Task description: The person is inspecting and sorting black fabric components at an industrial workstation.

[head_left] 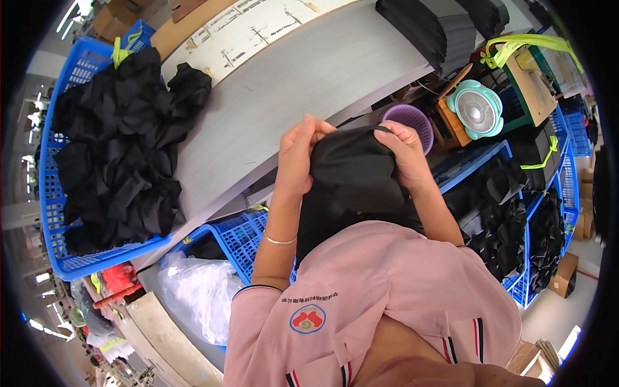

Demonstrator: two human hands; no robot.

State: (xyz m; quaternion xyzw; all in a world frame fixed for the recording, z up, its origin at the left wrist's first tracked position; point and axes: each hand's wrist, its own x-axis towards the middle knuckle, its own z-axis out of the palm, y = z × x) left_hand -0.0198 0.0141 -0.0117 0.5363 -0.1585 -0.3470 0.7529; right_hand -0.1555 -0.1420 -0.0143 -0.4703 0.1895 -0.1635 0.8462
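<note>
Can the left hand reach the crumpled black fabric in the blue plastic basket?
Likely yes: flat grey tabletop leaves the way to the crumpled black fabric free, but the left hand holds black cloth.

A long, pale grey surface (277,106) bears faint scuffs; along its far edge runs a white strip (251,35) with dark worn marks. Right of the surface is an orange-brown wooden stand (455,124); farther right, pale floor (583,287) shows. Well left of the surface, bright tube lights (66,18) glow in a blurred workroom.
</note>
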